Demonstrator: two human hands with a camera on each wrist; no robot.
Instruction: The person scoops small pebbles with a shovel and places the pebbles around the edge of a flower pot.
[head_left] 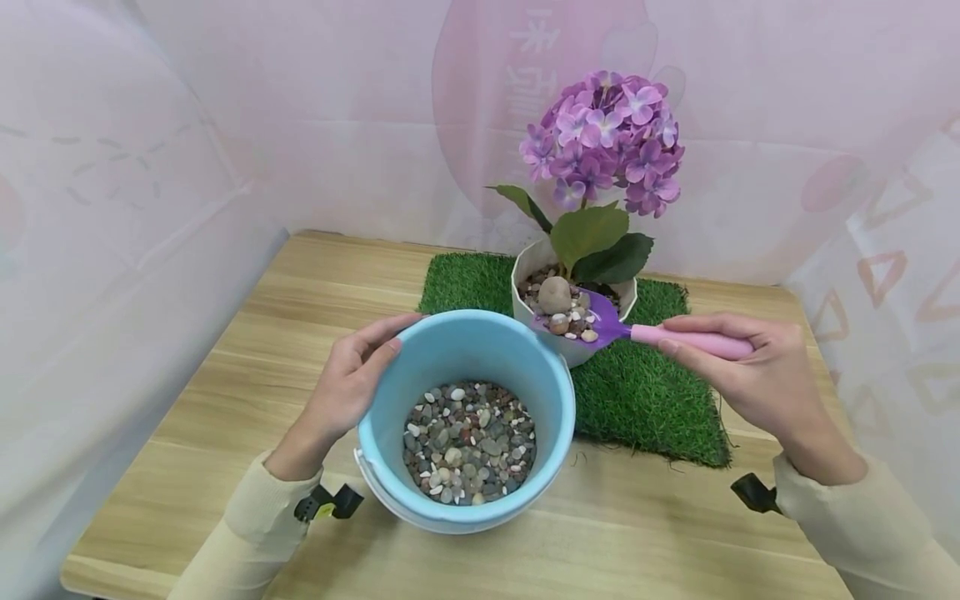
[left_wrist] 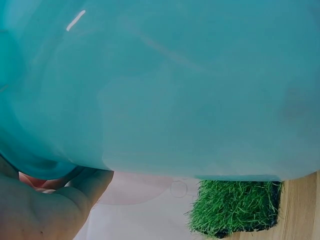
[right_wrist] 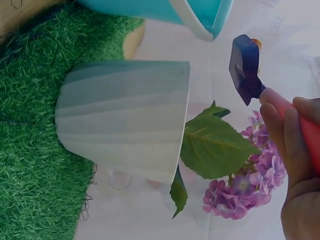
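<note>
My right hand (head_left: 765,375) grips the pink handle of a small purple shovel (head_left: 606,321). Pebbles and one larger, round tan stone (head_left: 555,295) lie on its blade, which is above the front of a white flowerpot (head_left: 577,352). In the right wrist view, the shovel blade (right_wrist: 245,67) is apart from the pot (right_wrist: 122,117). A light blue bucket (head_left: 468,329), partly filled with pebbles (head_left: 471,442), stands in front of the pot. My left hand (head_left: 352,379) holds its rim at the left; the bucket wall (left_wrist: 165,100) fills most of the left wrist view.
A purple hydrangea (head_left: 607,137) with green leaves (head_left: 588,242) rises from the pot, which stands on a green artificial grass mat (head_left: 652,408). Under everything is a wooden table (head_left: 247,350). Pale printed cloth (head_left: 360,150) hangs behind and at the sides.
</note>
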